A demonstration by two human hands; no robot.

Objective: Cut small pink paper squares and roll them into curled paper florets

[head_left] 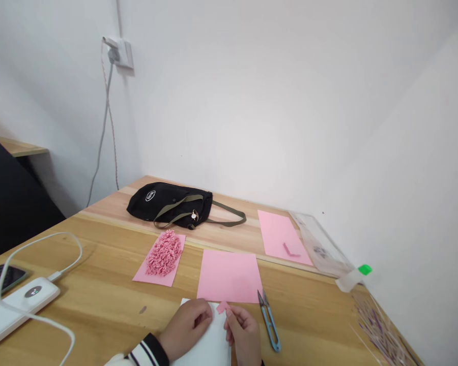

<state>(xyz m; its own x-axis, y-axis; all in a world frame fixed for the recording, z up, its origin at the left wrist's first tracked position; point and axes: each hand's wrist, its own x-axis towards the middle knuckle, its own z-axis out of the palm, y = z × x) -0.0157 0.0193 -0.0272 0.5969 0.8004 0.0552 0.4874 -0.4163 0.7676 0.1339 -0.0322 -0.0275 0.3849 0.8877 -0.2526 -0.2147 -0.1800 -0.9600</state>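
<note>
My right hand [242,331] pinches a small folded pink strip [222,307] between thumb and index finger, over a white pad [209,345]. Curled fingers of my left hand [191,325] rest on the left part of the same pad; whether they hold anything is hidden. Just beyond the pad lies a pink sheet [231,277]. Blue-handled snips [269,323] lie to the right of my right hand, their tips touching or close to that sheet.
Pink curled pieces [164,254] are heaped on a pink paper at the left. Behind lies a black bag [168,203]. A power bank [19,310] with a white cable is far left; a green-capped container [353,278] and thin strands [379,328] are right.
</note>
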